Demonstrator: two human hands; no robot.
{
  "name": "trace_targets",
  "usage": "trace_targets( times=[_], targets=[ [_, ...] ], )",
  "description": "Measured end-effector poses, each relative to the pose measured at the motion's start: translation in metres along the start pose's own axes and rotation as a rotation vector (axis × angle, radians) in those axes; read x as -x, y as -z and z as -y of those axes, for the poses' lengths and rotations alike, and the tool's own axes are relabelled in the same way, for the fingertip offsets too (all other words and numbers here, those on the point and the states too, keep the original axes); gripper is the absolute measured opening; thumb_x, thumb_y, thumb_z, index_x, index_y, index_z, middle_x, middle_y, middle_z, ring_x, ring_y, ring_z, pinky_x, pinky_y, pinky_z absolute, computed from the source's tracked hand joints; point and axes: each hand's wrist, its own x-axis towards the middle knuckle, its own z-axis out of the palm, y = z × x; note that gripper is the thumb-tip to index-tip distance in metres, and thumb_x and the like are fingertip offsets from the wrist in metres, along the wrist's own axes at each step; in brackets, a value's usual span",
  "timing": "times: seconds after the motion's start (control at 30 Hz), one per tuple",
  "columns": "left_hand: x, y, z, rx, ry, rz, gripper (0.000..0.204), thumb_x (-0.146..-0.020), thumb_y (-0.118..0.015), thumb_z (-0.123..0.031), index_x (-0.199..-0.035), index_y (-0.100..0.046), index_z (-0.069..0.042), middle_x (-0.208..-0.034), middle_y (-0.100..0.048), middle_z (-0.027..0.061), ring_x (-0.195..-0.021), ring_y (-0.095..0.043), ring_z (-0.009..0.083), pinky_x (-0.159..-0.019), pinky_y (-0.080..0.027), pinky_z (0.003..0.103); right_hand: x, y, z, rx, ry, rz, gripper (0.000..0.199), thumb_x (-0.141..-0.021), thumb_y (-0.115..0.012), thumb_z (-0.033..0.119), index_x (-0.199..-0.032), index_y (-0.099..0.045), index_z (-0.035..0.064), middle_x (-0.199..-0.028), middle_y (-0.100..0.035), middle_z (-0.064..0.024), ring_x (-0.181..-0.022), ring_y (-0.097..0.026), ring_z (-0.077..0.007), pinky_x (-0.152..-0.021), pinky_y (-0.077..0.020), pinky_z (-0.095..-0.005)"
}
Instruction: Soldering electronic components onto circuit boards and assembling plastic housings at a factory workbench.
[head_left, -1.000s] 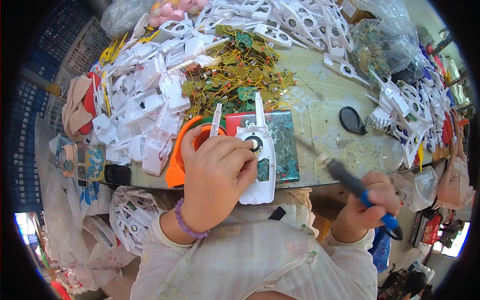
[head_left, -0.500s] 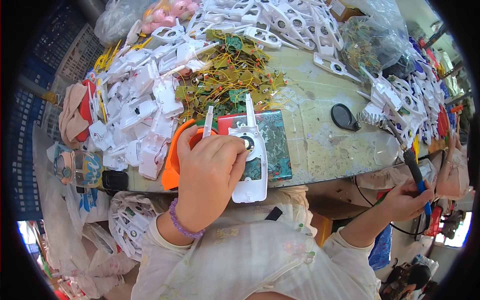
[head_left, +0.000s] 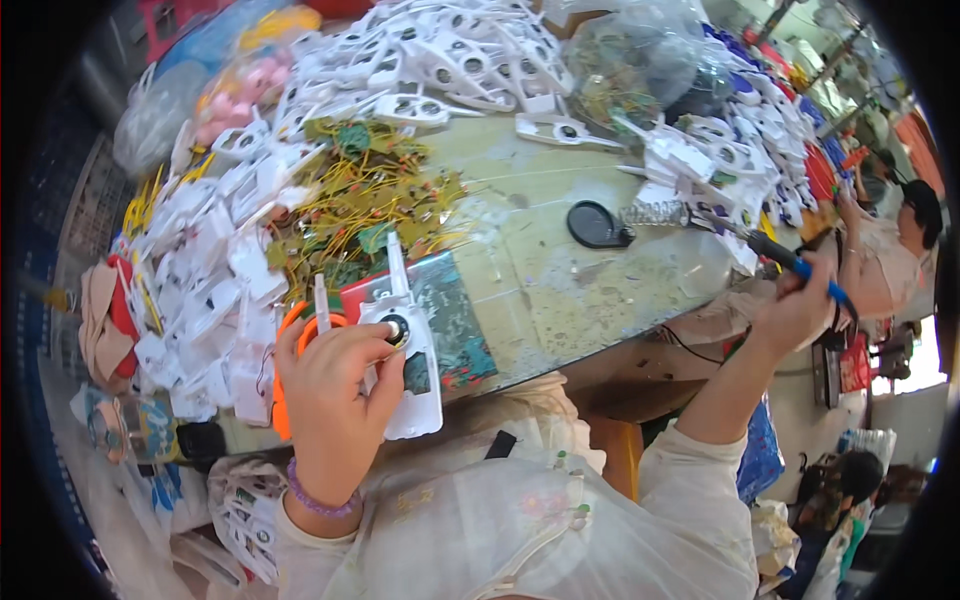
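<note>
My left hand [head_left: 338,385] is bent over a white plastic housing [head_left: 418,395], its fingertips at the round black-rimmed disc [head_left: 397,330] set in it. The finger ends are partly hidden, but the hand closes on the housing's left side. Under the housing lies a red-edged, dark green patterned pad [head_left: 455,320]. An orange curved piece [head_left: 281,390] shows behind the hand. Off to the right, my right hand [head_left: 795,305] grips a soldering iron [head_left: 780,252] by its blue and black handle. Its metal end points into the wire coil [head_left: 655,213] of a holder.
Yellow-wired circuit boards [head_left: 350,200] lie heaped beyond the left hand. White plastic parts [head_left: 205,300] are piled left, with more white housings [head_left: 440,55] at the back. A black round dish [head_left: 597,225] sits by the coil. Another person [head_left: 880,250] is at far right.
The view has swung to the right, so the table appears shifted left. My right hand has lifted and moved away from my body with the iron. The left hand stays at the housing.
</note>
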Motion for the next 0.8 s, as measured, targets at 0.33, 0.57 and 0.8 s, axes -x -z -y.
trace_targets(
  times=[0.33, 0.57, 0.8],
  targets=[
    [0.019, 0.015, 0.013, 0.087, 0.009, -0.148, 0.045, -0.075, -0.081, -0.022, -0.113, -0.064, -0.006, -0.108, -0.066, 0.0097, -0.097, -0.061, 0.03, -0.095, -0.04, 0.047, -0.009, -0.048, -0.043, 0.12, -0.161, 0.378, 0.028, -0.097, -0.061, 0.03, -0.086, -0.065, 0.0044, -0.062, -0.048, 0.0037, -0.051, -0.037, -0.0019, -0.046, -0.0243, -0.0195],
    [0.048, 0.013, -0.002, 0.092, -0.332, -0.084, 0.046, -0.07, -0.085, -0.029, -0.107, -0.065, -0.01, -0.1, -0.063, 0.0043, -0.088, -0.06, 0.024, -0.076, -0.046, 0.038, 0.055, -0.063, -0.064, -0.045, -0.288, 0.28, 0.029, -0.094, -0.068, 0.027, -0.107, -0.058, 0.0033, -0.068, -0.048, 0.0047, -0.054, -0.038, -0.0031, -0.047, -0.0264, -0.0201],
    [0.082, -0.002, 0.025, 0.163, -0.106, -0.351, 0.027, -0.075, -0.082, -0.02, -0.091, -0.063, -0.01, -0.084, -0.058, 0.004, -0.076, -0.058, 0.0226, -0.064, -0.044, 0.035, 0.192, -0.03, 0.027, -0.215, 0.122, 0.945, 0.013, -0.078, -0.076, 0.007, -0.085, -0.066, 0.0053, -0.086, -0.065, -0.006, -0.067, -0.058, -0.0146, -0.059, -0.0462, -0.0279]
  ],
)
